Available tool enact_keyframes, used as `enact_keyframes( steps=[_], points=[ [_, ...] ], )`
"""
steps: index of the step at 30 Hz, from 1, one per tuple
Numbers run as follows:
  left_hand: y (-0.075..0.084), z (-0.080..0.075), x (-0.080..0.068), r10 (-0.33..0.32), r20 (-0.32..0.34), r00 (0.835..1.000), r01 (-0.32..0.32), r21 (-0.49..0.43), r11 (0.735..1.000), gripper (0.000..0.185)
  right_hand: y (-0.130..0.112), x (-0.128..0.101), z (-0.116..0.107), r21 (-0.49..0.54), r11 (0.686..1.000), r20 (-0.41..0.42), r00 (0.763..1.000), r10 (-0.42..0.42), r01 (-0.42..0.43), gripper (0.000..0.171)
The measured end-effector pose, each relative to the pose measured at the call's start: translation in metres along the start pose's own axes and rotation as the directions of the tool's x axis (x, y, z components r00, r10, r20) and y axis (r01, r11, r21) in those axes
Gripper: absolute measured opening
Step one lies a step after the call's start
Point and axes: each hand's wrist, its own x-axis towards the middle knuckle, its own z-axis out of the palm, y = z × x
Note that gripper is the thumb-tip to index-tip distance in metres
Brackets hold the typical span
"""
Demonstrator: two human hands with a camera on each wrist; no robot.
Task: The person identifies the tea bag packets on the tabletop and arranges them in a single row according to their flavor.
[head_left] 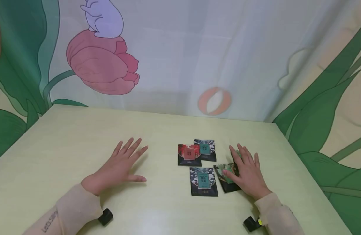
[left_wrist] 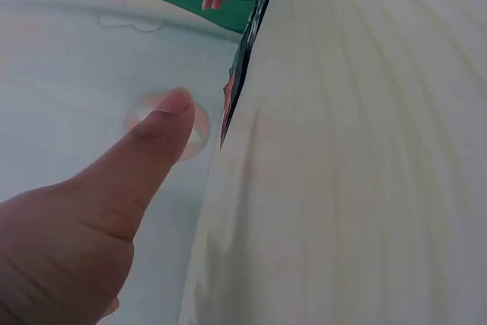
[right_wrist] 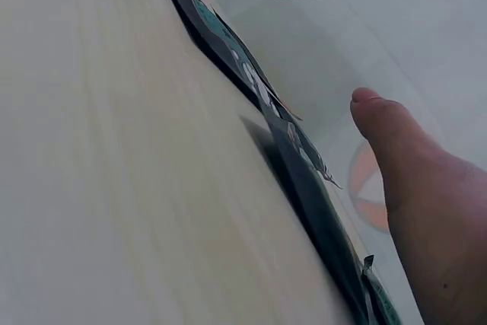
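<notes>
Several small dark sachets lie on the pale table. A red-labelled sachet overlaps a teal-labelled one behind it. A second teal sachet lies nearer me. My right hand rests flat, fingers straight, on a green-printed sachet, covering its right part. My left hand lies flat on the bare table left of the sachets, fingers spread, touching none of them. The left thumb shows in the left wrist view and the right thumb in the right wrist view, above the sachet edges.
A printed cloth backdrop with a pink flower and green leaves stands behind and beside the table. The table's back edge runs close behind the sachets, and its right edge lies just right of my right hand. Small black devices sit at both wrists.
</notes>
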Motion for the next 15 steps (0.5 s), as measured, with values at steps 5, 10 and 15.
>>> enact_keyframes(
  steps=[5, 10, 15],
  points=[
    [0.006, -0.003, 0.001, 0.012, -0.038, 0.999, -0.012, 0.009, 1.000, 0.099, -0.003, 0.002, -0.003, 0.012, 1.000, -0.036, 0.999, -0.018, 0.018, 0.087],
    [0.014, -0.009, 0.006, 0.053, -0.125, 0.991, -0.047, 0.045, 0.998, 0.093, -0.011, 0.005, -0.006, 0.041, 0.998, -0.090, 0.995, -0.048, 0.052, 0.083],
    [0.021, -0.011, 0.014, 0.112, -0.211, 0.971, -0.096, 0.087, 0.992, 0.087, -0.025, 0.003, -0.014, 0.075, 0.996, -0.125, 0.991, -0.044, 0.054, 0.077]
  ],
)
